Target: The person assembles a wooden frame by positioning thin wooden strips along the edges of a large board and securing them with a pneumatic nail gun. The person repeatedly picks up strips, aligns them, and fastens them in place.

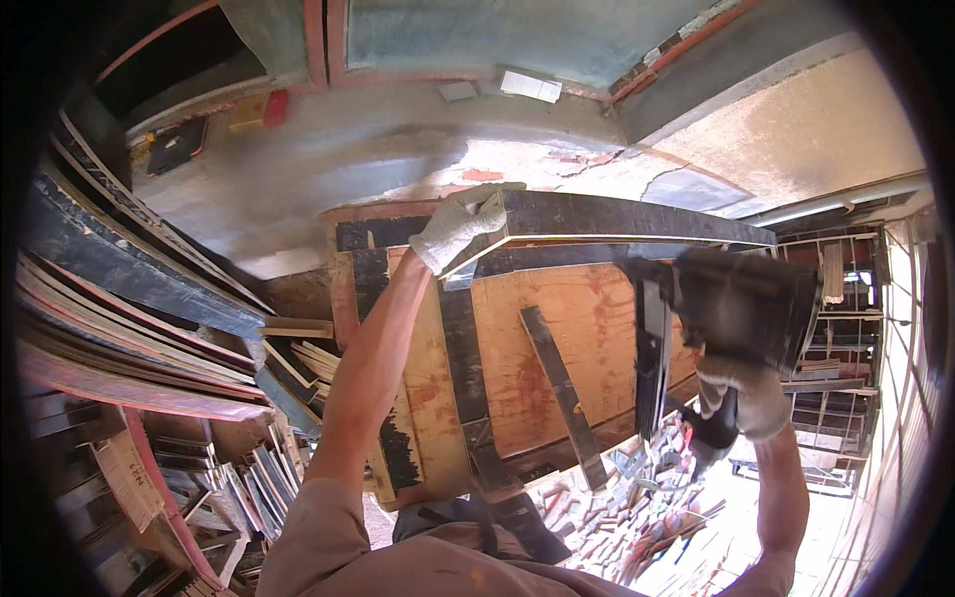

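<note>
My left hand [456, 229], in a whitish work glove, grips the left end of a long dark-faced board [617, 216]. Pale cut edges show along that board, which stands on edge across the far side of a plywood-topped workbench [622, 348]. On the right, my gloved right hand [756, 398] is wrapped round the handle of a black nail gun [746, 303]. Motion blurs the tool, held above the bench's right part and apart from the long board. Between the hands, a narrow dark strip of wood [562, 393] lies slanting on the plywood.
Long curved-looking stacks of boards [129, 328] rise on the left, with upright offcuts [259, 478] below them. Wood scraps [617, 507] litter the ground near the bench's front right. A metal rack [836, 368] stands at right, and a wall with a window ledge [398, 109] behind.
</note>
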Action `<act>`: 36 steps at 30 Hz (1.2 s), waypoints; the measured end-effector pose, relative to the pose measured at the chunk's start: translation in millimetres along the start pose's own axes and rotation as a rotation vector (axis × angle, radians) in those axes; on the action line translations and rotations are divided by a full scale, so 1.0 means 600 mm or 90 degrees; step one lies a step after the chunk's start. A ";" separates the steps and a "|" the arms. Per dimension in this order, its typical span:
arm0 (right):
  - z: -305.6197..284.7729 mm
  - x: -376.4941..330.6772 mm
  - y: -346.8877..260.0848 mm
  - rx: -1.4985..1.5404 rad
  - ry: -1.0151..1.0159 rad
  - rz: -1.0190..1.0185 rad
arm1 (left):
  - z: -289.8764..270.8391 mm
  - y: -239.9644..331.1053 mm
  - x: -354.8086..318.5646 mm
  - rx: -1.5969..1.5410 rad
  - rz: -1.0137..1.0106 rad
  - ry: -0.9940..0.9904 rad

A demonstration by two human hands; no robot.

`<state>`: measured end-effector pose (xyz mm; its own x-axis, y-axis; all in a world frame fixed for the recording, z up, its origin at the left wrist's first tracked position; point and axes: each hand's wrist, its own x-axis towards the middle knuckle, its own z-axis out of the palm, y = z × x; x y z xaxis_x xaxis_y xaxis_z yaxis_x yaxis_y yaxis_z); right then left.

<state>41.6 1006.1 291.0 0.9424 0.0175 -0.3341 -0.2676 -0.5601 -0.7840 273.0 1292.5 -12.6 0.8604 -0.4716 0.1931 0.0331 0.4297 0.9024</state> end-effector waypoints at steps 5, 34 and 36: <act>0.014 0.119 -0.063 0.045 -0.091 0.031 | 0.006 0.009 -0.005 0.046 -0.041 0.009; 0.048 0.238 -0.079 0.204 -0.214 0.134 | 0.001 -0.007 -0.007 0.077 -0.005 -0.017; 0.047 0.246 -0.095 0.178 -0.245 0.157 | -0.005 -0.011 -0.010 0.042 -0.015 -0.036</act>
<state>190.3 1063.7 271.4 0.7169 0.2456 -0.6525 -0.5645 -0.3447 -0.7500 269.3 1294.8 -21.2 0.8297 -0.5246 0.1906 0.0184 0.3671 0.9300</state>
